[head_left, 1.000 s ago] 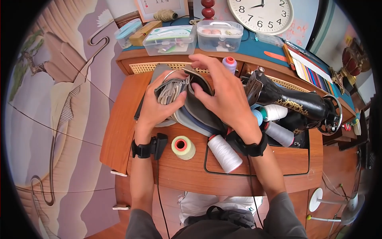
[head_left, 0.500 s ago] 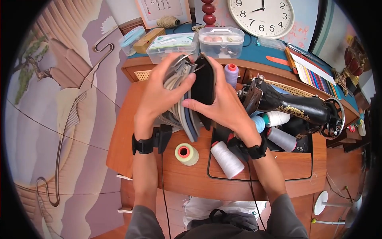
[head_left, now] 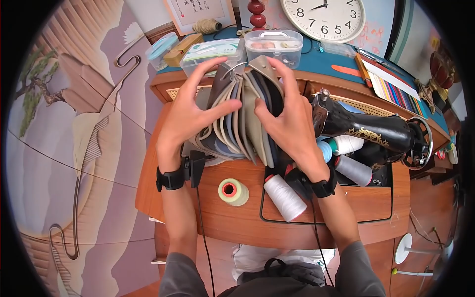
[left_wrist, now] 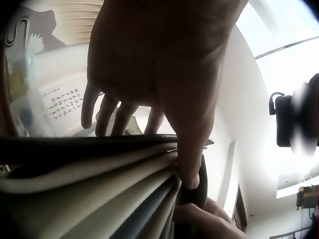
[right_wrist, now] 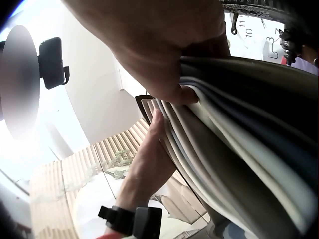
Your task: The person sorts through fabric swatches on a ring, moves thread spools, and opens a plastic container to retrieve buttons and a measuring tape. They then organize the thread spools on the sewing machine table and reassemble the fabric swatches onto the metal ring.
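A thick bundle of swatches (head_left: 251,119) in grey, beige and blue hangs from a metal ring (head_left: 234,69) and is fanned apart. My left hand (head_left: 188,111) grips its left part, thumb on the inner swatches, fingers behind the dark outer piece. On the other side my right hand (head_left: 289,123) holds the right part, thumb pressed on a beige swatch. In the left wrist view the left hand (left_wrist: 159,64) has its thumb over the swatch edges (left_wrist: 114,194). The right wrist view has the right hand (right_wrist: 154,50) gripping the layers (right_wrist: 224,134) near their bound end.
A pale yellow thread cone (head_left: 233,192) and a white cone (head_left: 285,198) are on the wooden table (head_left: 213,222). More cones lie beside the black sewing machine (head_left: 376,129) at right. Plastic boxes (head_left: 273,45) and a clock (head_left: 324,20) are behind.
The bundle has been opened wider, from a dark gap at its right side to light swatches in the middle. Both hands have moved apart, and the ring is in plainer view between them.
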Demonstrator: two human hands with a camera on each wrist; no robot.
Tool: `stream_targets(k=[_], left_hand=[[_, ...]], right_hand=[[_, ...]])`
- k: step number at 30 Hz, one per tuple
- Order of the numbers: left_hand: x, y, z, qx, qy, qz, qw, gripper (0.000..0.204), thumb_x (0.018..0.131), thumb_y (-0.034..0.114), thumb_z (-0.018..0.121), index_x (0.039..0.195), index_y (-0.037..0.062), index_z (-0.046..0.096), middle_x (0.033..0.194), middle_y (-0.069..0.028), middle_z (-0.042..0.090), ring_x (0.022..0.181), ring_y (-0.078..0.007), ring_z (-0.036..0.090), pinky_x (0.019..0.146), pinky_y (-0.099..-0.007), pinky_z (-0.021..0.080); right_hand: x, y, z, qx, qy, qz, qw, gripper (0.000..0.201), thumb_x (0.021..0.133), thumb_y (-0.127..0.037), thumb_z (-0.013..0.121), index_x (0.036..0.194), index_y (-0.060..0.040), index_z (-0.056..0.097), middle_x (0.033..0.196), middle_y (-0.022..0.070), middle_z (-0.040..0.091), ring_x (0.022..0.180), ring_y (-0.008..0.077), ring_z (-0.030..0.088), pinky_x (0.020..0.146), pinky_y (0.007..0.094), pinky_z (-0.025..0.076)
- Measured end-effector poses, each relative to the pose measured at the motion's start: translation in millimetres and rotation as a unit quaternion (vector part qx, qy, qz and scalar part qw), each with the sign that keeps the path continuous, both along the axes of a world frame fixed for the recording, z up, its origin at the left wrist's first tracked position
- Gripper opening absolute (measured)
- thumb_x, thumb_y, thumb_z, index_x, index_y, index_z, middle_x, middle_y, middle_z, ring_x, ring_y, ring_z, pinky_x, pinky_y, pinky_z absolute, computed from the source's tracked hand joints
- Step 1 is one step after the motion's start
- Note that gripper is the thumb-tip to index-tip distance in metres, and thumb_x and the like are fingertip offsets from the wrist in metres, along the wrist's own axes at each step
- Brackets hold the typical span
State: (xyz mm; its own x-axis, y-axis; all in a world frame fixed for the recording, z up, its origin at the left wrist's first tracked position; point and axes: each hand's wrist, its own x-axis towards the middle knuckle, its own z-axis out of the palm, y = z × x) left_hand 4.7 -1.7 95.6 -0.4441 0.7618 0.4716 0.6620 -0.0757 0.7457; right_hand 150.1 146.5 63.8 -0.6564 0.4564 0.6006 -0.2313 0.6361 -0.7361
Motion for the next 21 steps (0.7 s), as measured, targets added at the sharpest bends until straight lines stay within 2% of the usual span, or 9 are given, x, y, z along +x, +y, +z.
stream_targets(k=[2,4,6,9,10,11,12,15,21], left_hand=[[-2,-3,-1,-0.003,0.14,0.025,0.99,0.081,0.074,0.035,0.087,0.141,0.0098,0.049,0.14,-0.01,0.054,0.13,-0.0269,0.051,0.11,-0.0397,0.039],[0,-1,-4,0.002,0.134,0.026,0.991,0.083,0.073,0.033,0.087,0.142,0.0119,0.049,0.142,-0.0107,0.053,0.131,-0.0255,0.051,0.109,-0.0408,0.04],[1,1,-6,-0.017,0.063,0.007,0.998,0.08,0.075,0.03,0.086,0.143,0.0121,0.049,0.141,-0.0091,0.053,0.128,-0.0225,0.053,0.108,-0.0394,0.041],[1,3,-4,-0.005,0.097,0.011,0.995,0.058,0.086,0.017,0.075,0.14,0.0131,0.053,0.12,-0.0118,0.066,0.109,-0.0187,0.062,0.095,-0.0329,0.048],[2,2,-4,-0.015,0.095,0.03,0.995,0.052,0.09,0.012,0.07,0.139,0.0141,0.055,0.11,-0.0128,0.069,0.101,-0.0171,0.065,0.09,-0.0306,0.05],[3,2,-4,-0.004,0.117,0.043,0.992,0.056,0.086,-0.003,0.061,0.138,0.0163,0.057,0.103,-0.0139,0.071,0.097,-0.0208,0.069,0.086,-0.0308,0.052],[3,2,-2,-0.005,0.116,0.043,0.992,0.056,0.086,-0.003,0.061,0.138,0.0163,0.057,0.103,-0.0139,0.071,0.097,-0.0208,0.069,0.086,-0.0308,0.052],[8,2,4,0.096,0.218,0.052,0.97,0.077,0.066,-0.018,0.05,0.134,0.015,0.061,0.122,-0.012,0.068,0.112,-0.0325,0.066,0.095,-0.0342,0.049],[8,2,10,0.139,0.316,0.083,0.935,0.075,0.066,-0.023,0.046,0.129,0.0126,0.064,0.126,-0.0116,0.066,0.119,-0.0333,0.061,0.099,-0.0385,0.048]], right_hand=[[-1,0,-1,0.017,0.004,-0.016,1.0,0.066,0.083,-0.006,0.066,0.144,-0.0114,0.04,0.119,0.0226,0.065,0.113,0.0347,0.066,0.094,0.0395,0.05],[-5,1,-4,0.056,0.098,-0.045,0.993,0.062,0.084,-0.005,0.062,0.142,-0.0148,0.042,0.107,0.0248,0.067,0.091,0.044,0.067,0.078,0.048,0.054],[-5,1,-5,0.063,0.098,-0.052,0.992,0.064,0.084,-0.003,0.062,0.143,-0.0155,0.042,0.108,0.0237,0.068,0.092,0.0425,0.068,0.077,0.0461,0.055],[-6,2,-6,0.08,0.119,-0.062,0.988,0.068,0.081,0.0,0.065,0.143,-0.0161,0.043,0.116,0.0202,0.067,0.094,0.0396,0.069,0.076,0.0426,0.056],[-6,2,-5,0.101,0.133,-0.058,0.984,0.07,0.082,0.004,0.066,0.145,-0.0139,0.041,0.117,0.0189,0.068,0.1,0.0312,0.069,0.081,0.0377,0.056],[-5,3,-5,0.123,0.147,-0.053,0.98,0.072,0.083,0.007,0.068,0.147,-0.0117,0.039,0.118,0.0176,0.069,0.105,0.0228,0.069,0.085,0.0328,0.055],[-4,3,-4,0.123,0.146,-0.052,0.98,0.072,0.083,0.007,0.068,0.147,-0.0117,0.039,0.118,0.0176,0.069,0.105,0.0228,0.069,0.085,0.0328,0.055],[-2,2,-1,0.146,0.155,-0.049,0.976,0.075,0.082,0.011,0.067,0.147,-0.0107,0.038,0.118,0.0167,0.068,0.105,0.0232,0.069,0.085,0.0329,0.056],[-2,2,0,0.17,0.186,-0.034,0.967,0.074,0.082,0.012,0.066,0.147,-0.0083,0.037,0.117,0.0146,0.068,0.106,0.0218,0.068,0.086,0.0318,0.055]])
